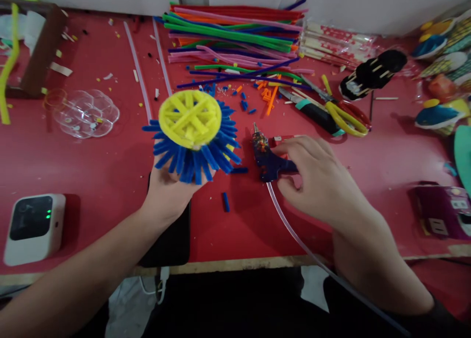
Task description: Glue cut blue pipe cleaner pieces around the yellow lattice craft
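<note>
My left hand (pixel 169 193) is closed round a pipe-cleaner craft piece, its fingers mostly hidden beneath. The piece has a round yellow top (pixel 190 118) with crossed strips and a skirt of blue pipe-cleaner ends (pixel 195 164) sticking outward. To its right, a dark blue glue gun (pixel 265 164) lies on the red table, nozzle pointing away, with a clear glue stick (pixel 290 230) trailing from its back. My right hand (pixel 316 173) hovers about the glue gun's handle, thumb and fingers apart with a gap around it. Short blue pipe-cleaner pieces (pixel 225 202) lie between the hands.
Colourful pipe cleaners (pixel 235 31) are piled at the back. Pliers (pixel 344 117) and a teal-black handled cutter (pixel 320 117) lie right of centre. A clear flower-shaped dish (pixel 86 113), a white device (pixel 35 230) and a black flat object (pixel 172 240) are on the left.
</note>
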`<state>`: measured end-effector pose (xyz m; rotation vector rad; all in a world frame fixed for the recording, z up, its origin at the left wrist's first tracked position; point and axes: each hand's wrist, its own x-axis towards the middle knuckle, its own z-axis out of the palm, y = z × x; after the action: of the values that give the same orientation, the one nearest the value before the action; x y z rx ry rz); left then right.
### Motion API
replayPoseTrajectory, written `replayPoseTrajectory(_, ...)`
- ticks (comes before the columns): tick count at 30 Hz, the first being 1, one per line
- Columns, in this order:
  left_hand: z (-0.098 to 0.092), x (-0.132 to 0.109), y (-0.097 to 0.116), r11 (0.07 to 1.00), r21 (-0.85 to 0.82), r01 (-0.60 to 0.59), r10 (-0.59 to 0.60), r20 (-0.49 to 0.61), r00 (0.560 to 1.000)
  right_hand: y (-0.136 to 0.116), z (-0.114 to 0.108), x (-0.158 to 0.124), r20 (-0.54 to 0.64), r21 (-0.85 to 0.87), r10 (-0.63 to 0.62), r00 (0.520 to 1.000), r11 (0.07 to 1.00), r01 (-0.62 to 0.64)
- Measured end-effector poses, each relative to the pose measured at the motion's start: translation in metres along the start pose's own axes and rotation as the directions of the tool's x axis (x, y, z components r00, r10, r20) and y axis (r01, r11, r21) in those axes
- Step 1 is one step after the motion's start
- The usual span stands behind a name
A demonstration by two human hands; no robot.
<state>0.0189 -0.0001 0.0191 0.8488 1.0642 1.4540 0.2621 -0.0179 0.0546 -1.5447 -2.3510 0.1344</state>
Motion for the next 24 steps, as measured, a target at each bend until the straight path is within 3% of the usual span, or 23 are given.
replayPoseTrajectory(4, 0.006, 0.002, 0.006, 0.995, -0.077, 0.07, -0.069, 0.012, 0.998, 0.011, 0.001, -0.004, 0.133, 0.005, -0.016, 0.991, 1.0, 0.016)
replayPoseTrajectory(11, 0.009, 0.003, 0.008, 0.985, -0.156, 0.069, -0.069, 0.008, 0.998, 0.012, -0.001, -0.006, 0.227, -0.105, 0.079, 0.971, 0.993, -0.056)
replayPoseTrajectory(16, 0.009, 0.004, 0.007, 0.984, -0.174, 0.047, -0.045, 0.017, 0.999, 0.02, -0.008, -0.012, 0.236, -0.085, 0.049, 0.971, 0.996, -0.029)
replayPoseTrajectory(20, 0.009, 0.003, 0.007, 0.98, -0.189, 0.069, -0.071, -0.004, 0.997, 0.046, -0.027, -0.03, 0.175, -0.098, 0.004, 0.985, 0.995, 0.013)
replayPoseTrajectory(24, 0.007, 0.002, 0.009, 0.969, -0.205, 0.136, -0.14, -0.008, 0.99, 0.093, -0.049, -0.053, 0.164, -0.168, -0.029, 0.986, 0.984, 0.057)
